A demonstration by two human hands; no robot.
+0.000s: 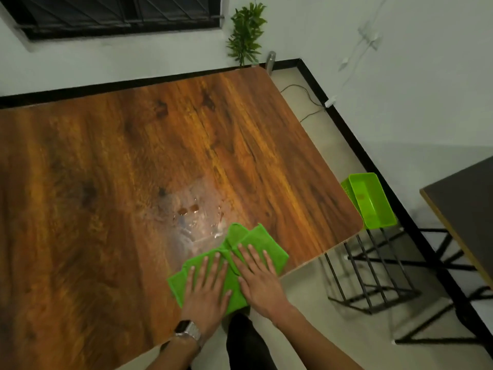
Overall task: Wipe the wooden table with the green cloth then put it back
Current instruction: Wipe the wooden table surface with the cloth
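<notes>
- White walls with a black skirting are framing the table (112, 161), whose wood-grain top is filling most of the view.
- You are pressing the cloth (256, 243) flat on the table, close to its near edge and towards the near right corner.
- Your left hand (206, 291) is lying palm down on the left part of the cloth, fingers spread and straight, gripping nothing.
- Your right hand (260, 281) is lying palm down just beside it on the right part, fingers likewise apart and flat, not closed on the fabric.
- Both hands are nearly touching at the thumbs, and the cloth is bunching into folds between and beyond your fingertips.
- A pale, wet-looking smear (192, 214) is shining on the wood just beyond the cloth.
- You are wearing a watch (188, 331) on your left wrist.
- A green basket (372, 200) is sitting on a black wire stand (373, 276) just off the table's right corner, apart from the cloth.
- A second, darker tabletop (464, 209) is showing at the right edge.
- A leafy plant (246, 33) is standing against the wall past the table's far corner, with a barred window (117, 14) to its left.
- A cable (306, 102) is trailing over the floor by the skirting.
</notes>
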